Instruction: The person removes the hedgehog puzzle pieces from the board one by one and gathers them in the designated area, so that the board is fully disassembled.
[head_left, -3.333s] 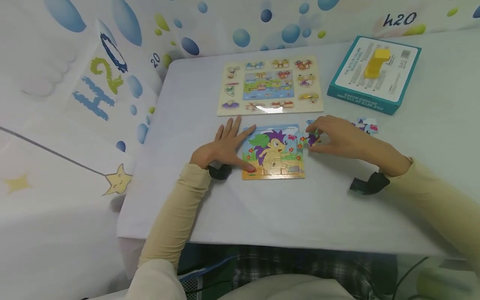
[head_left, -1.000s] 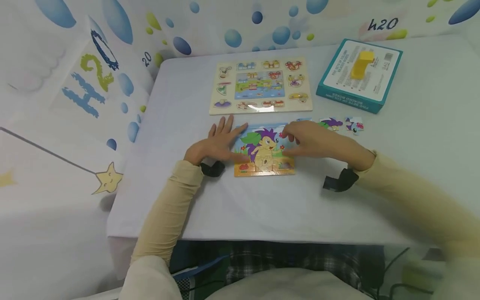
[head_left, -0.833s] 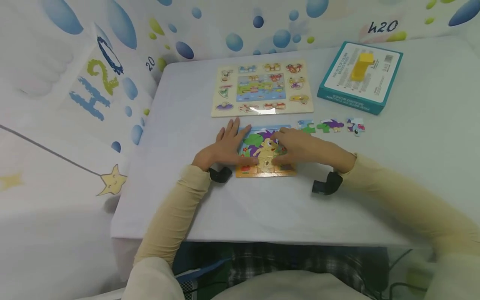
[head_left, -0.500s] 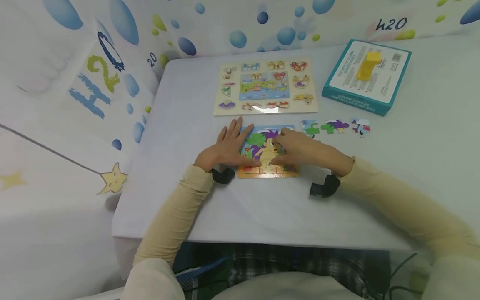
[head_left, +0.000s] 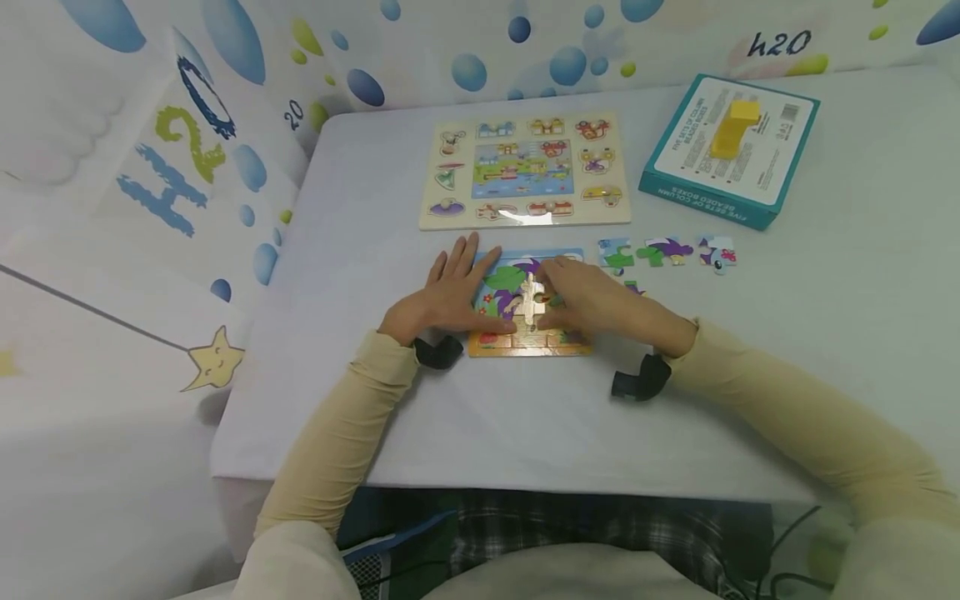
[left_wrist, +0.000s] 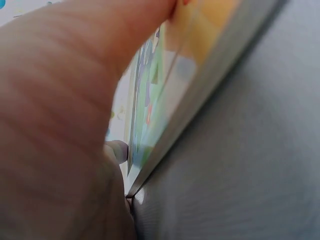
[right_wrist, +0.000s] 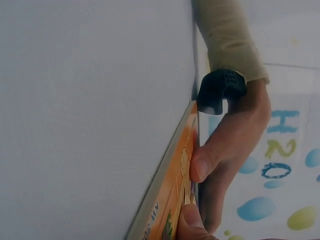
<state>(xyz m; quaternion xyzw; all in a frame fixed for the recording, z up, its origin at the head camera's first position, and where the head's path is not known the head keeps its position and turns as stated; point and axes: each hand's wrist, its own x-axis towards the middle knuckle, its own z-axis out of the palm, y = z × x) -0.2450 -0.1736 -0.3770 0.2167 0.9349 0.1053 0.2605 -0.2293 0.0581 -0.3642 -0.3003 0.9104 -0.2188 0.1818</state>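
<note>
A hedgehog jigsaw board lies on the white table in front of the person. The left hand rests along its left side with fingers spread, its thumb over the lower pieces. From the right, the right hand reaches over the board, thumb and index fingertip at a shiny jigsaw piece in the middle, which it pinches. Palm and fingers hide the board's right part. In the right wrist view both thumbs lie close together over the orange board. The left wrist view shows the left thumb over the board's edge.
Loose jigsaw pieces lie right of the board, and a purple one shows beside the right hand. Behind stands a wooden knob puzzle. A teal box with a yellow block on top is at back right.
The right hand has moved left from the loose pieces onto the board's middle. A bright glare now covers the middle piece. The left hand stays on the board's left side.
</note>
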